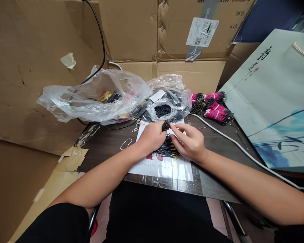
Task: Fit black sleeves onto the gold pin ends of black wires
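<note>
My left hand (153, 135) is wrapped round a small bundle of black wires (166, 125), whose gold-coloured tips face up. Close by on the right, my right hand (188, 141) has its thumb and fingers bent at the bundle's tips; whatever may be between them is too small to make out. Below my hands, loose black wires (168, 150) with metal ends lie on a white printed sheet (184, 172). Just beyond them stands an open clear bag (181, 104) full of small black parts (162, 110).
A crumpled plastic bag (91, 104) lies at the back left, near rubber bands (126, 143). Pink wire bundles (216, 113) sit at the back right. A white cable (243, 150) crosses the dark table (98, 155) beside a large pale bag (278, 101). Cardboard (131, 30) walls the back.
</note>
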Tool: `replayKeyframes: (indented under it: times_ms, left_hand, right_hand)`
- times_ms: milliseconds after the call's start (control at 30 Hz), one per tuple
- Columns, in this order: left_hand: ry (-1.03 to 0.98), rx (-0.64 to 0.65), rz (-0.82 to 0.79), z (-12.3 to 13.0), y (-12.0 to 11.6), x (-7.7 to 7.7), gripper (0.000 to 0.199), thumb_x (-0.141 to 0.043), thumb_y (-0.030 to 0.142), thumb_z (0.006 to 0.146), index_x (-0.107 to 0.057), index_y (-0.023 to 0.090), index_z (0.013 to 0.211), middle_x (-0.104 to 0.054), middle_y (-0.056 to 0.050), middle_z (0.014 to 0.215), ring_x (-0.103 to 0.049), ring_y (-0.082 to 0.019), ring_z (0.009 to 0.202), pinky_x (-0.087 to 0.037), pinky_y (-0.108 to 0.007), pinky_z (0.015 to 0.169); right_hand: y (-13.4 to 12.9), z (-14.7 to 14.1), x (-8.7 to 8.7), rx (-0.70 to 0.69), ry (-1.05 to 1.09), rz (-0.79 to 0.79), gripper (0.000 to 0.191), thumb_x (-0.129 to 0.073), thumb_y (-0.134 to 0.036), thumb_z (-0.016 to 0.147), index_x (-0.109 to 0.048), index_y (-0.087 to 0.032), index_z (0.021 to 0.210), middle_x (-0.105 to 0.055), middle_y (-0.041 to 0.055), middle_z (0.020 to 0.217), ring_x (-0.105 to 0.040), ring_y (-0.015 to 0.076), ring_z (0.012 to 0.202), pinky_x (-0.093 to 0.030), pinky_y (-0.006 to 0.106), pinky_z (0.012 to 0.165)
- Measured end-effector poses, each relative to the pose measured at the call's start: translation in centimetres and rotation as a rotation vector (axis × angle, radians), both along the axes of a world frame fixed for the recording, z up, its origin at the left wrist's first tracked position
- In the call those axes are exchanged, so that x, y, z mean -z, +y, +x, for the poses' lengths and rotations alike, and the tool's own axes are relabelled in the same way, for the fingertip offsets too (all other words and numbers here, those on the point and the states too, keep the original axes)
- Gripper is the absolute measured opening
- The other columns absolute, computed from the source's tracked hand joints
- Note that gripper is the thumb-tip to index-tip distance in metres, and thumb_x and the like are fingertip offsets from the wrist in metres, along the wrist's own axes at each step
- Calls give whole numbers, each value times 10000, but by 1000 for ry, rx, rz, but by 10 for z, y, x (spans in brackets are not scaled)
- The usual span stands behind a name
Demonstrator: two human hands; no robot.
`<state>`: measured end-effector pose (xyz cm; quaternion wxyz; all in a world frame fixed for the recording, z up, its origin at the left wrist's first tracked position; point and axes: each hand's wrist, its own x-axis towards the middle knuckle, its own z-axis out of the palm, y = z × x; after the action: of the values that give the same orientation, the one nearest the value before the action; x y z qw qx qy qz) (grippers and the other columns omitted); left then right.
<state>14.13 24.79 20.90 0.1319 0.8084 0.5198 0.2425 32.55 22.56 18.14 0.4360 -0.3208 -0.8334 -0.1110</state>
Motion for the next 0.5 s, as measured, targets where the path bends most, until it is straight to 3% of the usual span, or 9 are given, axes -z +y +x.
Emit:
replayKeyframes:
  times_ms: [267, 500]
  left_hand:
    - [-136, 39, -47, -2, 0, -4, 135, -458, 187, 822, -551, 167, 727, -620, -34, 681, -510, -153, 619, -350, -280, 579]
    - [-90, 49, -49, -3, -4, -10, 114, -432, 175, 817, -536, 170, 772, -636, -45, 724, -547, -161, 642, -375, -287, 621]
  right_hand:
    - [-1, -3, -2, -18, -15, 33, 704, -616, -114, 773, -398, -241, 1430, -615, 94, 1129, -571, 168, 884, -518, 349, 798]
    - [-3, -3, -3, -39, 11, 38, 718, -634, -96, 750, -419, -249, 1417, -595, 90, 1166, -578, 187, 959, -515, 368, 829]
